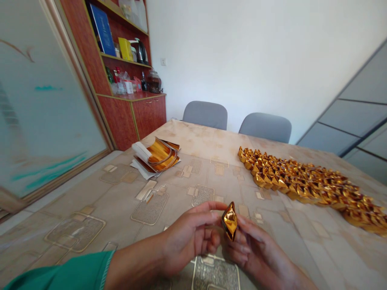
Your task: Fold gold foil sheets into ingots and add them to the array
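Observation:
A shiny gold folded paper ingot (pixel 230 222) is held upright between my two hands, just above the tabletop near the front. My left hand (pixel 193 231) grips its left side with the fingertips, the lower fingers curled beneath. On the other side my right hand (pixel 255 245) pinches it between thumb and fingers. Rows of similar gold paper ingots (pixel 302 179) stand packed together on the right half of the table. A loose stack of gold foil paper sheets (pixel 161 155), partly curled over with white backing showing, lies at the left.
A patterned cover lies over the table (pixel 208 141). Two grey chairs (pixel 205 114) stand along its far edge. A red wooden cabinet (pixel 127 117) with bottles, boxes and a kettle is at the back left, beside a frosted glass door (pixel 45 100).

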Available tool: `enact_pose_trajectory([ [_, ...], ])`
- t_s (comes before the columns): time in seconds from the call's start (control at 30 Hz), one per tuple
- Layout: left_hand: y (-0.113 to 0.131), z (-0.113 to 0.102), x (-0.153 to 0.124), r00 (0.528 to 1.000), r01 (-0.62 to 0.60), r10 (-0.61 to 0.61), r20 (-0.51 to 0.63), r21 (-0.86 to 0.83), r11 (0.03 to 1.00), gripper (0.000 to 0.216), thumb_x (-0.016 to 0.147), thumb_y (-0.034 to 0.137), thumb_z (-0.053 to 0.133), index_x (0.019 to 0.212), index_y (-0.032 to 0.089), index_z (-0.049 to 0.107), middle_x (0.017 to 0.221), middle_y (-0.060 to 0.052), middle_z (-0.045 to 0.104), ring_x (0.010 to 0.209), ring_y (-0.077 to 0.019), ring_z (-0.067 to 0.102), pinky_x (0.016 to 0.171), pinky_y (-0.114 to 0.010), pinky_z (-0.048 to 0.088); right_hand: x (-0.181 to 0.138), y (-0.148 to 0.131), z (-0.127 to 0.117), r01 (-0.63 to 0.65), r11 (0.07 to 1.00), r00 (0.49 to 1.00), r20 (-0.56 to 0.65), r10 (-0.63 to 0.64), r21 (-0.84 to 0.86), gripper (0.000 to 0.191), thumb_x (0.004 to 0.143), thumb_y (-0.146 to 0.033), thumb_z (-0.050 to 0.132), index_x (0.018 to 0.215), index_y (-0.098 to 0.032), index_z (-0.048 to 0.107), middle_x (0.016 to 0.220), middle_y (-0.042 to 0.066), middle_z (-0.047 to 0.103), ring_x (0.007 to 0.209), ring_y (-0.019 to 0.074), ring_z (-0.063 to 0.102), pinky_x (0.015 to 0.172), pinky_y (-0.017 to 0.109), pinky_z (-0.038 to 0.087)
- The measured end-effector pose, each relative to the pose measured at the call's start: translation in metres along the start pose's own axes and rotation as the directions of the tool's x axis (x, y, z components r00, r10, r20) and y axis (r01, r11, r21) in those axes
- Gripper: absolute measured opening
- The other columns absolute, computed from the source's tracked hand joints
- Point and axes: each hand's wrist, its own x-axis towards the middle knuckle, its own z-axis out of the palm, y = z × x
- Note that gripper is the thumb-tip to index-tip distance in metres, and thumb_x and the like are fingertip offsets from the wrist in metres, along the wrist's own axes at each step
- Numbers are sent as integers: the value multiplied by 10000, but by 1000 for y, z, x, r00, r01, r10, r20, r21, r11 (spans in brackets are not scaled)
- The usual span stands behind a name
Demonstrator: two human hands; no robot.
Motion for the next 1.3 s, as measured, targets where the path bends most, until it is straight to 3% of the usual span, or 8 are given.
enact_pose_trajectory([
  [0.37, -10, 4, 2, 982, -110, 143, -121, 250, 962, 423, 652, 297, 794, 1016, 172, 617, 650, 62, 567, 468, -42, 465, 483, -194, 318, 1, 6, 3, -4, 991, 1000, -18, 2, -134, 194, 838, -318, 764, 806, -138, 699, 577, -74, 350, 515, 62, 217, 483, 174, 247],
  [0.6, -6, -2, 3, 1000, -2, 1, -4, -75, 997, 401, 687, 242, 795, 1042, 196, 616, 694, 30, 648, 492, -52, 538, 515, -176, 394, 0, 2, 0, -9, 997, 996, -91, 3, -72, 249, 774, -333, 811, 709, -150, 655, 571, -73, 350, 509, 61, 236, 491, 189, 268],
  [0.7, -7, -2, 3, 1000, -14, 15, 14, -93, 996, 436, 674, 192, 821, 1065, 193, 625, 709, 24, 662, 498, -44, 551, 530, -167, 415, 0, 1, 0, -20, 996, 993, -116, 10, -89, 278, 753, -375, 817, 712, -156, 651, 560, -76, 347, 499, 60, 231, 481, 195, 256],
  [0.83, -9, -1, 4, 994, -94, 92, -55, -25, 995, 453, 678, 207, 841, 1076, 174, 628, 724, 19, 662, 542, -49, 561, 556, -175, 427, 1, 2, 4, 66, 954, 978, -171, -120, -293, 301, 799, -449, 762, 884, -173, 681, 629, -45, 465, 512, 65, 293, 495, 205, 279],
  [1.0, -15, -3, 7, 976, -184, 190, -109, 62, 981, 495, 695, 244, 838, 1121, 163, 600, 861, -37, 714, 709, -108, 645, 704, -241, 466, 1, 4, 8, 248, 830, 942, -76, -327, -500, 269, 882, -473, 663, 1000, -235, 617, 914, 28, 620, 783, 158, 533, 669, 278, 424],
  [1.13, -19, -3, 9, 975, -202, 209, -82, 87, 976, 514, 680, 249, 844, 1113, 155, 584, 879, -58, 727, 755, -140, 670, 777, -288, 465, 1, 6, 7, 288, 790, 929, -44, -368, -541, 227, 875, -419, 687, 940, -242, 562, 898, 7, 605, 783, 161, 544, 692, 299, 436],
  [1.3, -20, -3, 9, 983, -158, 166, -85, 96, 983, 497, 658, 233, 854, 1055, 161, 564, 855, -36, 713, 713, -121, 657, 749, -276, 457, 2, 5, 12, 247, 775, 923, -103, -371, -582, 273, 811, -391, 740, 869, -215, 540, 829, 5, 592, 744, 159, 532, 668, 292, 425],
])
